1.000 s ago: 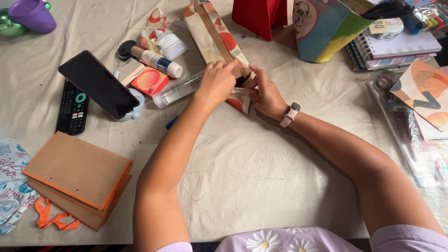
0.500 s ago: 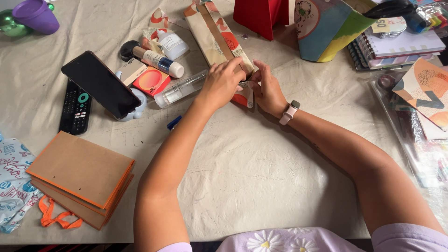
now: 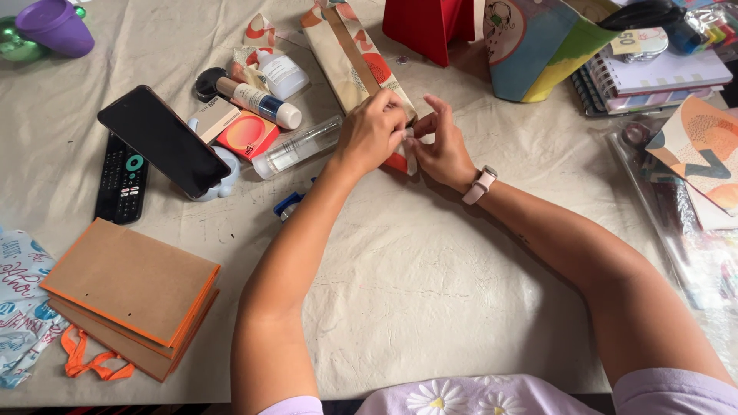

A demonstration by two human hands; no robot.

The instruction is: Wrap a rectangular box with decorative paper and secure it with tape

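Observation:
A long patterned paper gift bag (image 3: pixel 347 54), cream with red and orange shapes, lies flat on the cloth-covered table (image 3: pixel 430 277), running from the top centre toward me. My left hand (image 3: pixel 370 134) is closed over its near end, fingers pinching the folded edge. My right hand (image 3: pixel 440 147), with a pale watch at the wrist, touches the same end from the right, fingers partly spread and thumb pressing on the fold. The bag's near corner is hidden under both hands.
Left of the bag lie a clear tube (image 3: pixel 296 147), small bottles (image 3: pixel 257 100) and an orange card. A black phone (image 3: pixel 161 140) leans on a stand above a remote (image 3: pixel 121 180). Brown orange-edged bags (image 3: pixel 131 296) sit lower left; a red bag (image 3: pixel 430 23) and notebooks (image 3: pixel 661 77) lie behind.
Both hands stayed on the bag's near end; my right fingers have lifted and spread, and my left hand has curled tighter over the fold.

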